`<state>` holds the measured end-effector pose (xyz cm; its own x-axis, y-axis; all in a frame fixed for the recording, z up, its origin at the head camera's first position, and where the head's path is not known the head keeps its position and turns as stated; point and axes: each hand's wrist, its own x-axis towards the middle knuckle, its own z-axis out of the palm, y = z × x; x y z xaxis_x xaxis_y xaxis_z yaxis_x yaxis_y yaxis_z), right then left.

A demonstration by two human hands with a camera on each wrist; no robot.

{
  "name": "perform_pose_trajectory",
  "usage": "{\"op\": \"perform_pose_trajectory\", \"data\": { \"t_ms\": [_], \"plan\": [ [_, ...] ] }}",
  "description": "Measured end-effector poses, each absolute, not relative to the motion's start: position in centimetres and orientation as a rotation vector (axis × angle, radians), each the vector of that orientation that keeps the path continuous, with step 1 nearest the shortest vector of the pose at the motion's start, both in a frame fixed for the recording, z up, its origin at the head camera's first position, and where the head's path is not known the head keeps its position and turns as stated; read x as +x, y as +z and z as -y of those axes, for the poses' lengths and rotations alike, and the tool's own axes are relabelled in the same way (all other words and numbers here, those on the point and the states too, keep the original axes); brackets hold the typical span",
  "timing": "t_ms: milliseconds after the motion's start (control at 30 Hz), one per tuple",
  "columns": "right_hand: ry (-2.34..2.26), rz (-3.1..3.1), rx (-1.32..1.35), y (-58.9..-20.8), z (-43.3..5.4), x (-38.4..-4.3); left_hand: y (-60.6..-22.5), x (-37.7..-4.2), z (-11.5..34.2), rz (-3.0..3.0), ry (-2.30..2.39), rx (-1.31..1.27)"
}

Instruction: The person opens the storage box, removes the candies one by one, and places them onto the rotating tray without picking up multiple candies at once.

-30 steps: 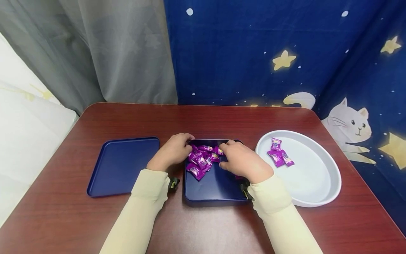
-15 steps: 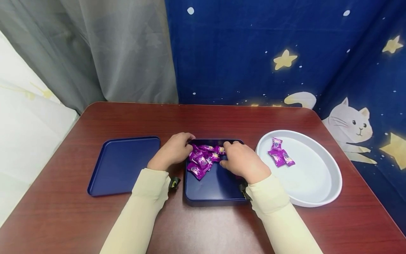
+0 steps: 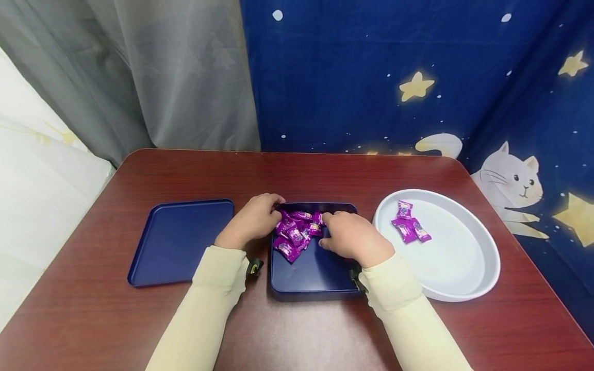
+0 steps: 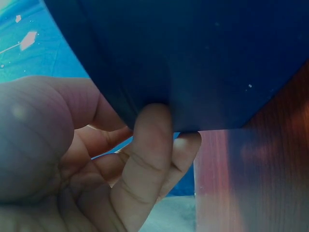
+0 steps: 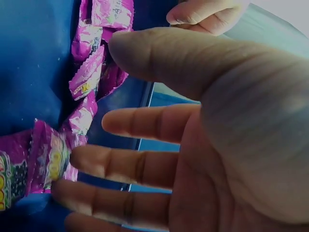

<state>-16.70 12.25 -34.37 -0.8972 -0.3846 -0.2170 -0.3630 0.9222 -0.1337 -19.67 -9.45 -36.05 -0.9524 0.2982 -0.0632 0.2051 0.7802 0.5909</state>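
A dark blue rectangular box point(image 3: 315, 281) sits mid-table in the head view. Small purple wrapped candies point(image 3: 293, 234) lie heaped in its far left part. At the box's left wall my left hand point(image 3: 250, 221) grips the edge; the left wrist view has thumb and fingers pinching the blue wall point(image 4: 193, 63). My right hand point(image 3: 355, 236) reaches into the box from the right. Its fingers are spread and fairly straight in the right wrist view, fingertips right at a candy packet point(image 5: 50, 154), with nothing held between them and the thumb. Part of the box's right side is hidden beneath it.
To the right stands a round white tray point(image 3: 455, 257) with 3 purple candies point(image 3: 410, 229) near its left side. A flat blue lid point(image 3: 181, 245) lies left of the box. Curtains hang behind the table's far edge.
My right hand has shifted slightly left and nearer within the box, against the candies at the heap's right side. The left hand stays at the box's edge; box, lid and tray have not moved.
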Motion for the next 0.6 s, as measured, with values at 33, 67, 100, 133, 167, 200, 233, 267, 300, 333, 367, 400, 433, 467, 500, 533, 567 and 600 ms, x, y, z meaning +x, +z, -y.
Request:
{"op": "perform_pose_trajectory", "data": {
  "t_ms": [33, 67, 100, 133, 167, 200, 233, 267, 300, 333, 367, 400, 433, 467, 500, 533, 567, 600],
  "plan": [
    [-0.136, -2.835, -0.569, -34.4, -12.2, -16.7, -36.1, -19.7, 9.5, -2.818, 0.908, 0.401],
    [-0.142, -2.826, -0.576, -34.5, -12.2, -16.7, -36.1, -19.7, 9.5, -2.820, 0.906, 0.401],
    [-0.146, -2.818, -0.580, -34.6, -12.1, -16.8, -36.1, -19.7, 9.5, -2.821, 0.903, 0.401],
    [-0.148, -2.813, -0.591, -34.7, -12.1, -16.8, -36.1, -19.7, 9.5, -2.822, 0.901, 0.402],
    [-0.148, -2.809, -0.604, -34.8, -12.1, -16.9, -36.1, -19.8, 9.5, -2.822, 0.899, 0.401],
    [-0.146, -2.808, -0.615, -34.9, -12.0, -16.9, -36.0, -19.8, 9.5, -2.822, 0.899, 0.401],
    [-0.141, -2.808, -0.627, -35.1, -12.0, -17.0, -36.0, -19.7, 9.5, -2.820, 0.901, 0.401],
    [-0.133, -2.808, -0.636, -35.2, -12.0, -17.1, -36.0, -19.8, 9.5, -2.820, 0.901, 0.402],
    [-0.127, -2.811, -0.644, -35.3, -12.0, -17.1, -35.9, -19.7, 9.5, -2.820, 0.902, 0.403],
    [-0.123, -2.812, -0.652, -35.5, -11.9, -17.2, -35.9, -19.8, 9.5, -2.820, 0.902, 0.404],
    [-0.126, -2.812, -0.650, -35.5, -11.9, -17.2, -35.9, -19.8, 9.5, -2.820, 0.902, 0.406],
    [-0.134, -2.808, -0.647, -35.6, -11.9, -17.2, -36.0, -19.8, 9.5, -2.819, 0.902, 0.407],
    [-0.142, -2.804, -0.641, -35.7, -11.9, -17.2, -36.0, -19.8, 9.4, -2.818, 0.902, 0.406],
    [-0.151, -2.801, -0.635, -35.8, -11.8, -17.2, -36.0, -19.8, 9.4, -2.819, 0.901, 0.405],
    [-0.161, -2.796, -0.630, -35.8, -11.8, -17.2, -36.1, -19.8, 9.4, -2.818, 0.901, 0.404],
    [-0.169, -2.793, -0.629, -35.9, -11.8, -17.2, -36.1, -19.8, 9.4, -2.818, 0.900, 0.403],
    [-0.175, -2.790, -0.628, -35.9, -11.7, -17.2, -36.1, -19.8, 9.4, -2.819, 0.900, 0.401],
    [-0.176, -2.788, -0.629, -36.0, -11.7, -17.1, -36.1, -19.7, 9.5, -2.819, 0.900, 0.399]
  ]
}}
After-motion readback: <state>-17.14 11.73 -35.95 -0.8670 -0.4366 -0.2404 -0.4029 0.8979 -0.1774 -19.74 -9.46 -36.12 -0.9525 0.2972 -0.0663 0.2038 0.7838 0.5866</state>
